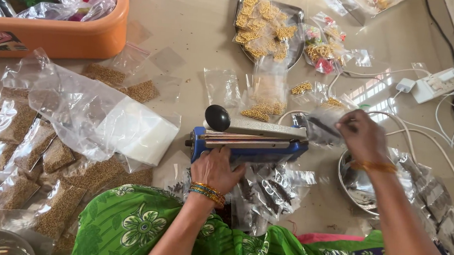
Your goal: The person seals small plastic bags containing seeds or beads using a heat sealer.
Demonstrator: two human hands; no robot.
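Observation:
A blue heat sealer with a grey arm and a black knob lies on the floor in front of me. My left hand rests on its near edge, fingers closed against the blue base. Off the sealer's right end, my right hand pinches a small clear plastic pouch that is blurred. Several sealed pouches of dark seeds lie just below the sealer, by my green-clad lap.
Packets of brown seeds cover the left. An orange tub stands far left. A steel tray of gold bead packets sits at the back, a steel bowl under my right wrist, and a power strip with cables far right.

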